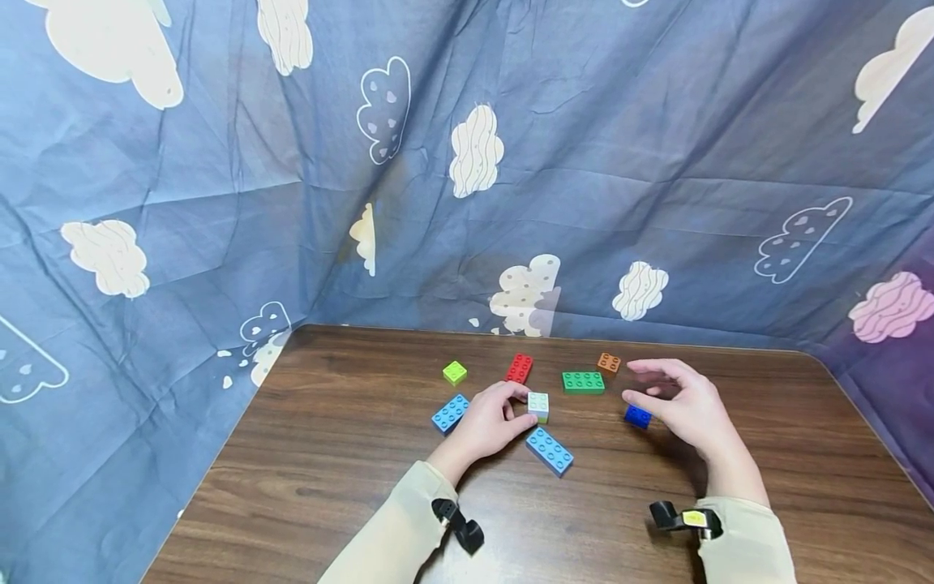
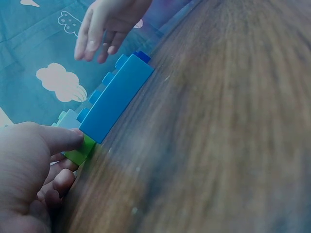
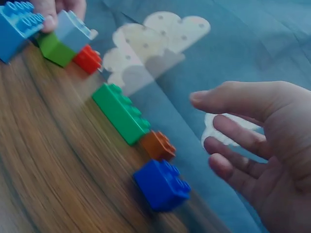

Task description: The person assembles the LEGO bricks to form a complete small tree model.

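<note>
At a brown wood-grain table [image 1: 328, 487], we see a person's left hand [image 1: 483, 423] pinching a two-brick stack [image 1: 538, 409] between thumb and fingers: a pale grey square plastic brick [image 3: 73, 30] on top of a lime-green plastic brick [image 3: 55, 50] at the tabletop. The right hand [image 1: 682, 405] hovers with thumb and fingers spread, loosely bent; near it we find a dark blue studded plastic brick [image 1: 638, 418] on the table, apart from the fingertips in the right wrist view.

Just beside the stack, on the near side, lies a light blue rectangular plastic brick [image 1: 550, 452]; a second light blue brick [image 1: 449, 413] lies left of the left hand. Farther back, we count a small four-studded yellow-green brick [image 1: 455, 372], a red rectangular plastic brick [image 1: 520, 367], a green rectangular plastic brick [image 1: 583, 382] and, near its far right corner, an orange-brown square plastic brick [image 1: 609, 362]. Behind the table hangs a blue cloth [image 1: 584, 203] printed with clouds.
</note>
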Demonstrator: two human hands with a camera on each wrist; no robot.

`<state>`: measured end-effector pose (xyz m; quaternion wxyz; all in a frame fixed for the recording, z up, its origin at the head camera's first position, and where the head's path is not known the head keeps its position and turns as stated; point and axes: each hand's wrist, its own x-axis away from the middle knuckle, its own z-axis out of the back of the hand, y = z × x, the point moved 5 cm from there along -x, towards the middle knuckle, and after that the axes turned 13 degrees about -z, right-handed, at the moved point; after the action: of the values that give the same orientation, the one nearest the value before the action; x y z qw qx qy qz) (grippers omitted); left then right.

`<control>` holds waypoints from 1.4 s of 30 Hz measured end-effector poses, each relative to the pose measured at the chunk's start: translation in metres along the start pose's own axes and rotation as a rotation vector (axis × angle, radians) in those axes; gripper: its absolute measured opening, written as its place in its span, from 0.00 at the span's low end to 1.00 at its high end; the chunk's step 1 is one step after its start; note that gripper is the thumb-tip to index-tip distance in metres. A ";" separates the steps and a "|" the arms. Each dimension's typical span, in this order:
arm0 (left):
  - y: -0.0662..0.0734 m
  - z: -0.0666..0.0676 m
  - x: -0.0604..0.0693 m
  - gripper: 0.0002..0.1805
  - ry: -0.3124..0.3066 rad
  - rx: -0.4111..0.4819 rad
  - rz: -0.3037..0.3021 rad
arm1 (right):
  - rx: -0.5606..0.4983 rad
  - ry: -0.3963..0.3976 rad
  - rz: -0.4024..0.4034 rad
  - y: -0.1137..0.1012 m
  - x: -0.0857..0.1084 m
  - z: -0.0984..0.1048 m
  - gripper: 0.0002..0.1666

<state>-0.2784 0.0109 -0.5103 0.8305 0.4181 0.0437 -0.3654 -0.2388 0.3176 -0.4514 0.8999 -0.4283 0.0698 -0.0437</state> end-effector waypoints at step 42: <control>-0.001 -0.001 0.000 0.18 0.010 0.003 -0.010 | 0.093 -0.229 -0.215 0.064 -0.002 -0.009 0.43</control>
<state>-0.2788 0.0112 -0.5120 0.8280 0.4208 0.0493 -0.3674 -0.2406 0.3516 -0.5065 0.9110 -0.3932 -0.0817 -0.0940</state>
